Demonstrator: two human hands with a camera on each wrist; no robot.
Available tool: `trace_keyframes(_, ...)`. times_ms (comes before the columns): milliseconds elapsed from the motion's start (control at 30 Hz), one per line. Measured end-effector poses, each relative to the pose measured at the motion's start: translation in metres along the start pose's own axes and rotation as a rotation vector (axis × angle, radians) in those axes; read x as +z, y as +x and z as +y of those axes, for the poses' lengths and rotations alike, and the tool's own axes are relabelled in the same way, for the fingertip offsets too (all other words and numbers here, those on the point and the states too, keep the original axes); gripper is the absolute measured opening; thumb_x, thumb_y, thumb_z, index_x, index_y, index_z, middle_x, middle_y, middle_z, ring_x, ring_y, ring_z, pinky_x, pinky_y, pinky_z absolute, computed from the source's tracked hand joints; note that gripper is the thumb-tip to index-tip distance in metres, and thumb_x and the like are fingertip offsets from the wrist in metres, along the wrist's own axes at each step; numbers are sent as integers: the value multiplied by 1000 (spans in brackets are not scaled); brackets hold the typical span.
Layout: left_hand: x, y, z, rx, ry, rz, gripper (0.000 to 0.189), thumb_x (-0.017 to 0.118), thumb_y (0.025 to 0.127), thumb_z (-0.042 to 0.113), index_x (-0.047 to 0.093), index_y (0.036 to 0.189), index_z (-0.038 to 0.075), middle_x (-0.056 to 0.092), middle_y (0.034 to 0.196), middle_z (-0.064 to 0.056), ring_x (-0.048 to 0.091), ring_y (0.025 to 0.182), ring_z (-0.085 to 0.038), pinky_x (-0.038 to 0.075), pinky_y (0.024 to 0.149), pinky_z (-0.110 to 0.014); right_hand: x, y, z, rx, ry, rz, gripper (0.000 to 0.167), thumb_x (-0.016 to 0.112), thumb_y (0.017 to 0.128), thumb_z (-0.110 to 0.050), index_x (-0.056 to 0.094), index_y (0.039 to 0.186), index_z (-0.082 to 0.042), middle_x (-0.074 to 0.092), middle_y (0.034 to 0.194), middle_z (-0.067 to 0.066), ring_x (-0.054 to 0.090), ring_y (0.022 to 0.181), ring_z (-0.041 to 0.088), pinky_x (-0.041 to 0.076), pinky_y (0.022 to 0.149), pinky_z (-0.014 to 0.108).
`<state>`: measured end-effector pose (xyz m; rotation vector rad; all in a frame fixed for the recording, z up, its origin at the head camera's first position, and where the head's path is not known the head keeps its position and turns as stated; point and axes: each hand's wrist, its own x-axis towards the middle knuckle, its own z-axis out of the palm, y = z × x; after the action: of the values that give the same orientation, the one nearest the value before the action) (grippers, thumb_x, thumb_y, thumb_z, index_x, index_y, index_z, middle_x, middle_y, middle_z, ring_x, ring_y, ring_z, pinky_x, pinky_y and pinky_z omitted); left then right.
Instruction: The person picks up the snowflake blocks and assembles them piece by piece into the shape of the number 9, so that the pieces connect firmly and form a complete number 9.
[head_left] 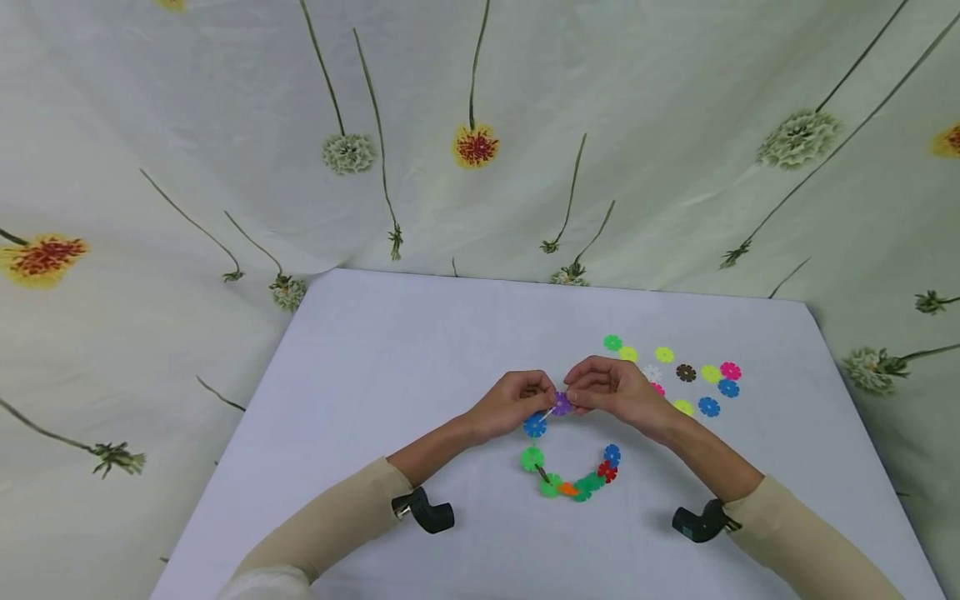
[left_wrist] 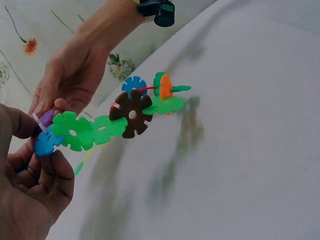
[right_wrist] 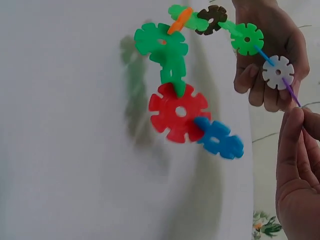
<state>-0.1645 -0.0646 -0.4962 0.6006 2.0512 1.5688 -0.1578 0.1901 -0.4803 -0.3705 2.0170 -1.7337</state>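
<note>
A curved chain of slotted plastic snowflake discs hangs from my two hands. Along it run a blue disc point(right_wrist: 220, 140), a red disc point(right_wrist: 170, 117), green ones, an orange disc point(right_wrist: 181, 20), a brown disc point(left_wrist: 132, 114) and light green ones. At the upper end come a blue disc point(left_wrist: 47, 143), a white disc point(right_wrist: 274, 75) and a purple disc point(head_left: 561, 404). My left hand point(head_left: 517, 402) grips the chain by the white and blue discs. With thumb and fingertips my right hand point(head_left: 617, 392) pinches the purple disc, which joins the white one's edge.
Loose snowflake discs lie on the white table point(head_left: 420, 333) beyond my right hand, among them a brown disc point(head_left: 686, 372), a pink disc point(head_left: 731, 371), a blue disc point(head_left: 708, 407) and a green disc point(head_left: 612, 342). A flower-print cloth point(head_left: 645, 100) hangs behind the table.
</note>
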Motion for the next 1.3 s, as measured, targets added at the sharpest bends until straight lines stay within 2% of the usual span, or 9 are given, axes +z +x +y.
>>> trace_keyframes(167, -8, -6, -9, -24, -8, 32, 17, 60, 107, 18, 70, 109, 4, 64, 93, -1, 56, 84, -10, 49, 81, -22, -18, -5, 10, 15, -108, 88, 37, 75, 102, -16, 64, 131, 4, 75, 120, 25, 78, 103, 38, 65, 88, 27)
trace_keyframes(267, -14, -11, -14, -29, -31, 41, 18, 59, 107, 17, 69, 108, 3, 63, 93, 0, 55, 85, -12, 48, 81, -24, -34, -9, 16, 23, -234, 164, 35, 76, 101, -18, 67, 128, 2, 76, 117, 23, 77, 98, 35, 64, 84, 25)
trace_keyframes(467, -21, -18, -17, -32, -40, 65, 19, 57, 107, 16, 68, 110, 0, 60, 93, -1, 54, 87, -17, 48, 81, -24, -58, -16, 24, 47, -613, 296, 27, 78, 98, -20, 73, 122, -7, 76, 108, 11, 68, 91, 20, 56, 77, 20)
trace_keyframes(633, -22, -19, -16, -40, -55, 67, 20, 57, 107, 15, 68, 111, -1, 60, 93, -1, 54, 88, -18, 48, 82, -25, -66, -15, 33, 82, -765, 293, 29, 83, 94, -19, 75, 119, -8, 72, 108, 11, 63, 92, 22, 54, 76, 24)
trace_keyframes(833, -21, -19, -14, -43, -64, 59, 20, 57, 107, 15, 68, 111, -1, 60, 92, 1, 54, 87, -14, 48, 81, -22, -66, -10, 38, 92, -843, 270, 30, 86, 91, -18, 74, 116, -8, 70, 107, 10, 63, 96, 23, 56, 82, 28)
trace_keyframes(1033, -20, -19, -13, -40, -59, 53, 20, 56, 107, 15, 67, 111, -1, 59, 91, 2, 54, 86, -14, 48, 81, -22, -64, -8, 37, 65, -835, 267, 25, 82, 92, -11, 69, 113, -8, 71, 105, 9, 65, 96, 24, 59, 86, 38)
trace_keyframes(1167, -20, -19, -13, -37, -56, 51, 20, 56, 108, 15, 67, 111, -1, 59, 92, 2, 54, 86, -14, 48, 81, -22, -63, -9, 38, 49, -816, 273, 19, 76, 96, -8, 69, 113, -10, 74, 103, 7, 66, 95, 22, 61, 87, 39)
trace_keyframes(1300, -19, -18, -14, -37, -50, 52, 20, 56, 108, 15, 67, 112, -1, 59, 92, 1, 54, 86, -14, 48, 81, -22, -62, -11, 38, 27, -800, 282, 18, 76, 96, -7, 70, 113, -10, 74, 103, 7, 67, 96, 21, 61, 87, 38)
